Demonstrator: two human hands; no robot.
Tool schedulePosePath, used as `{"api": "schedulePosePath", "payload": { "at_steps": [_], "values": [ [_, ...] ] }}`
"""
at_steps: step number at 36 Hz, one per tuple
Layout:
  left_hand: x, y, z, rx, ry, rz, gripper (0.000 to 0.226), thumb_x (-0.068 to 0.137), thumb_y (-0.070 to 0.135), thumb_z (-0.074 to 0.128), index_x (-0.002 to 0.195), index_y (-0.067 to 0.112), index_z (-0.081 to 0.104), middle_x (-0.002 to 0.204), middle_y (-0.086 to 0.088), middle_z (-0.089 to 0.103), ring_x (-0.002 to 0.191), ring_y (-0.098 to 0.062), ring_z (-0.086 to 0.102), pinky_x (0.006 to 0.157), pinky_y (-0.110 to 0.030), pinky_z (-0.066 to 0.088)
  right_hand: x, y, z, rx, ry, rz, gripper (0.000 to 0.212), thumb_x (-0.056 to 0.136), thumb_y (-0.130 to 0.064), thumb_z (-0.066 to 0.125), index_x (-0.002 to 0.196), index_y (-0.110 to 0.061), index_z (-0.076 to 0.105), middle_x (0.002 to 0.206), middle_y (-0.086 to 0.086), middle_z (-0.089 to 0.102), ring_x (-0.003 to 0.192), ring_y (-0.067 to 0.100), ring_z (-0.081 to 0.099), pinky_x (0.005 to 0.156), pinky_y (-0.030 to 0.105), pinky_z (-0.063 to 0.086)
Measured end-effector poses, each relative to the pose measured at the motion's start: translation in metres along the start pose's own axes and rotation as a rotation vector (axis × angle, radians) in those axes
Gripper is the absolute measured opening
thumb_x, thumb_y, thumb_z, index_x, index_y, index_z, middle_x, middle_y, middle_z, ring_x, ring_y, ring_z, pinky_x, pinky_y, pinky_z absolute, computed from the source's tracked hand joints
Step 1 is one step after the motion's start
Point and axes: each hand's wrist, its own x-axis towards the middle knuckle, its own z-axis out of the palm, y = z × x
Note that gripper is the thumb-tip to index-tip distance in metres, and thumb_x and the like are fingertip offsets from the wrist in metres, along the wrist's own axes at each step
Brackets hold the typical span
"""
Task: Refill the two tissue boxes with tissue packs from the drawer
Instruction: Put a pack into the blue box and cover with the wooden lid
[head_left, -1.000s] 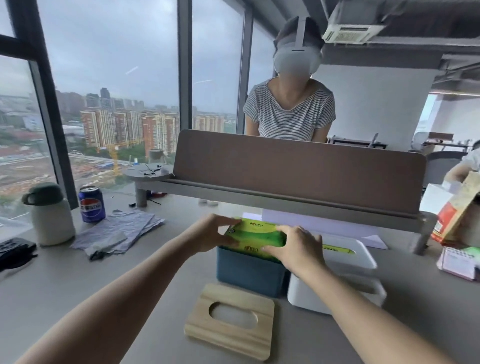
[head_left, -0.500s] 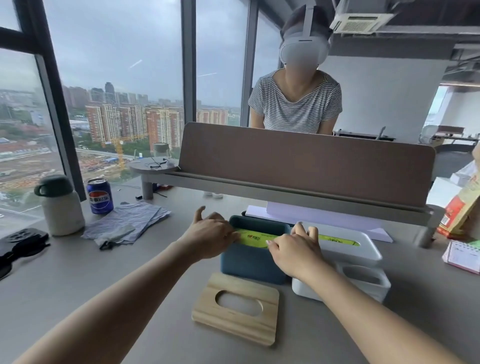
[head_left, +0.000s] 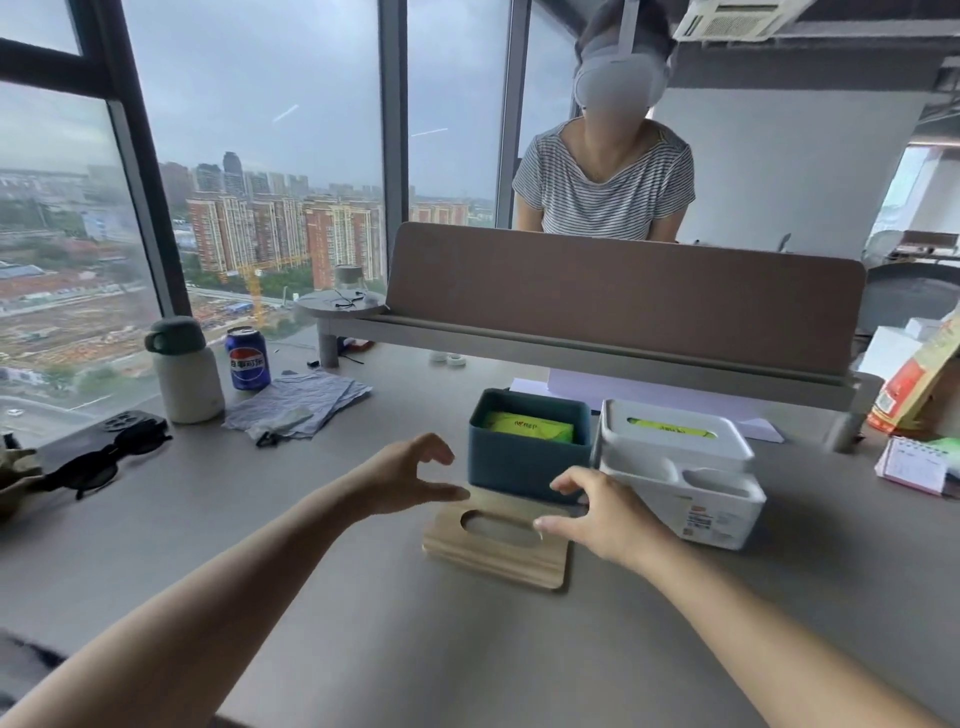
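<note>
A green tissue pack (head_left: 530, 427) lies down inside the lidless blue tissue box (head_left: 527, 470), whose wooden lid (head_left: 496, 551) (oval slot up) rests flat on the grey surface (head_left: 260, 519) at the box's 6 o'clock. The left hand (head_left: 402, 475) at the lid's 10 o'clock and the right hand (head_left: 597, 512) at its 2 o'clock both have fingers curled apart, gripping nothing. The white tissue box (head_left: 680, 467) stands just beside the blue one at 3 o'clock, lid on, green showing through its slot.

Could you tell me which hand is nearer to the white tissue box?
Right. The right hand hovers beside the white tissue box; the left hand is beyond the blue box.
</note>
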Motion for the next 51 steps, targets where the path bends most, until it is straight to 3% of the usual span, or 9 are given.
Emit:
{"api": "schedulePosePath", "payload": {
  "at_steps": [4, 7, 10, 17, 28, 33, 37, 43, 51],
  "values": [
    [-0.006, -0.009, 0.013, 0.001, -0.134, -0.142, 0.093, 0.045, 0.067, 0.073, 0.122, 0.025, 0.044, 0.133, 0.004, 0.05, 0.122, -0.015, 0.046, 0.103, -0.032, 0.04, -0.005, 0.004, 0.012, 0.008, -0.197, 0.121, 0.095, 0.057, -0.062, 0.08, 0.137, -0.027, 0.042, 0.143, 0.0, 0.046, 0.13, 0.016, 0.044, 0.104, 0.031, 0.04],
    [-0.007, -0.008, 0.02, 0.023, -0.231, -0.194, 0.109, 0.039, 0.064, 0.075, 0.133, 0.026, 0.035, 0.14, 0.002, 0.043, 0.124, -0.018, 0.043, 0.105, -0.035, 0.039, -0.006, 0.004, 0.018, 0.001, -0.281, 0.146, 0.111, 0.048, -0.069, 0.08, 0.141, -0.031, 0.032, 0.148, 0.0, 0.039, 0.135, 0.018, 0.036, 0.108, 0.035, 0.036],
    [-0.008, -0.004, 0.023, -0.013, -0.273, -0.206, 0.107, 0.048, 0.051, 0.083, 0.138, 0.026, 0.031, 0.145, 0.004, 0.037, 0.129, -0.016, 0.038, 0.106, -0.03, 0.036, -0.004, 0.004, 0.02, -0.013, -0.304, 0.142, 0.117, 0.045, -0.067, 0.082, 0.143, -0.033, 0.027, 0.149, 0.001, 0.038, 0.136, 0.019, 0.034, 0.109, 0.035, 0.035],
    [-0.009, -0.008, 0.021, 0.037, -0.313, -0.181, 0.112, 0.041, 0.054, 0.087, 0.138, 0.045, 0.032, 0.146, 0.004, 0.036, 0.13, -0.017, 0.038, 0.107, -0.034, 0.038, 0.001, 0.003, 0.018, -0.092, -0.332, 0.125, 0.117, 0.052, -0.056, 0.086, 0.147, -0.031, 0.022, 0.15, 0.004, 0.034, 0.14, 0.022, 0.027, 0.111, 0.038, 0.032],
    [-0.032, 0.0, 0.023, 0.184, -0.236, -0.056, 0.115, 0.055, 0.048, 0.088, 0.149, 0.031, 0.024, 0.149, 0.004, 0.034, 0.137, -0.016, 0.025, 0.113, -0.034, 0.029, -0.008, 0.004, 0.021, -0.162, -0.37, -0.008, 0.121, 0.053, -0.061, 0.083, 0.15, -0.033, 0.015, 0.151, 0.0, 0.028, 0.142, 0.017, 0.023, 0.116, 0.034, 0.025],
    [-0.045, -0.002, 0.024, 0.187, -0.124, 0.008, 0.12, 0.049, 0.055, 0.082, 0.149, 0.026, 0.023, 0.147, 0.003, 0.033, 0.134, -0.018, 0.028, 0.111, -0.033, 0.032, -0.017, 0.002, 0.022, -0.153, -0.277, -0.081, 0.118, 0.055, -0.056, 0.082, 0.15, -0.03, 0.017, 0.152, -0.004, 0.026, 0.142, 0.016, 0.022, 0.116, 0.03, 0.023],
    [-0.049, 0.008, 0.009, 0.218, 0.0, 0.124, 0.114, 0.058, 0.055, 0.083, 0.15, 0.031, 0.02, 0.151, 0.008, 0.03, 0.133, -0.016, 0.026, 0.108, -0.035, 0.037, -0.02, -0.002, 0.011, -0.14, -0.183, -0.133, 0.118, 0.055, -0.059, 0.08, 0.15, -0.033, 0.015, 0.15, -0.009, 0.023, 0.142, 0.012, 0.019, 0.115, 0.027, 0.023],
    [-0.038, 0.03, -0.022, 0.266, 0.116, 0.243, 0.111, 0.058, 0.062, 0.079, 0.149, 0.034, 0.021, 0.151, 0.014, 0.028, 0.133, -0.013, 0.023, 0.109, -0.035, 0.033, -0.014, -0.016, -0.032, -0.183, -0.068, -0.232, 0.117, 0.057, -0.061, 0.077, 0.15, -0.035, 0.011, 0.149, -0.012, 0.022, 0.14, 0.01, 0.022, 0.114, 0.026, 0.026],
    [0.018, 0.052, -0.041, 0.219, 0.199, 0.284, 0.11, 0.059, 0.053, 0.084, 0.149, 0.026, 0.027, 0.151, 0.007, 0.034, 0.135, -0.017, 0.029, 0.108, -0.027, 0.029, 0.033, -0.018, -0.085, -0.324, -0.013, -0.175, 0.117, 0.054, -0.068, 0.072, 0.15, -0.038, 0.011, 0.147, -0.009, 0.033, 0.136, 0.017, 0.028, 0.113, 0.033, 0.024]
  ]
}}
